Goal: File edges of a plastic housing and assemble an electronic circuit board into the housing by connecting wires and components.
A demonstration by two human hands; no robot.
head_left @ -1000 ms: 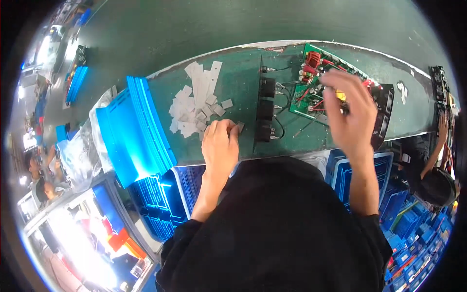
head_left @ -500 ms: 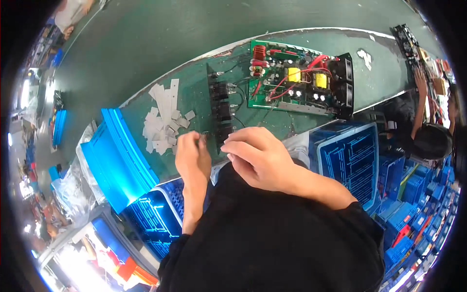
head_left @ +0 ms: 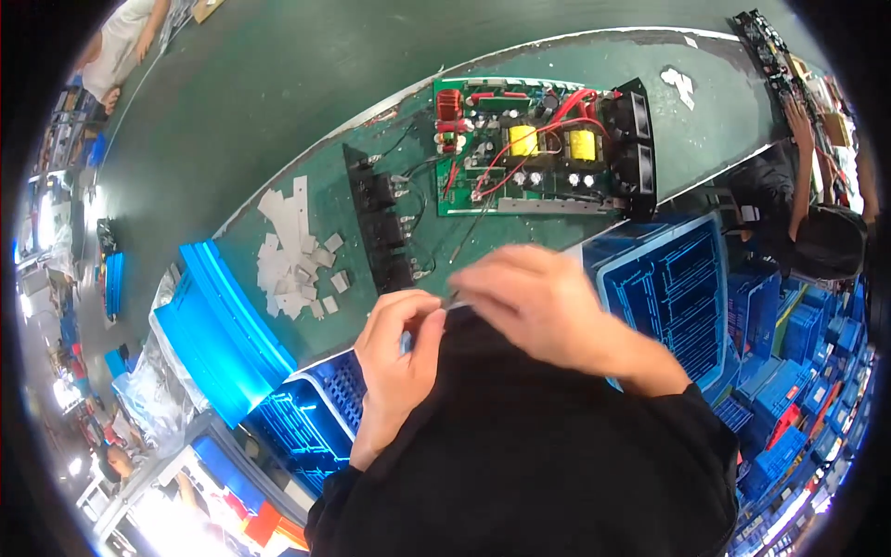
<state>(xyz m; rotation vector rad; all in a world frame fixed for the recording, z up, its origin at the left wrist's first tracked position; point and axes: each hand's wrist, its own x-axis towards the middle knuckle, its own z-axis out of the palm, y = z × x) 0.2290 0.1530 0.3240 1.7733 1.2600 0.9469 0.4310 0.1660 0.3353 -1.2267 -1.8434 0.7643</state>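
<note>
Left hand (head_left: 393,368) – grip closed on a small grey piece (head_left: 446,303); right hand (head_left: 546,306) just beside, blurred – can't tell its grip.

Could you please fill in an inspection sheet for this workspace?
Surface: green worktop, scuffed along its pale edge.
Work pieces: pale flat pieces in a loose pile; black strip with metal terminals; green circuit board with yellow components.
Clutter: irregular white scrap right of the board.
Hands: left hand has thumb and finger together, any small item unclear; right hand is close beside it, blurred.
Cables: black cables run between strip and board; red wires cross the board.
Surroundings: blue panels stacked at left; blue crate and a co-worker at right.
</note>
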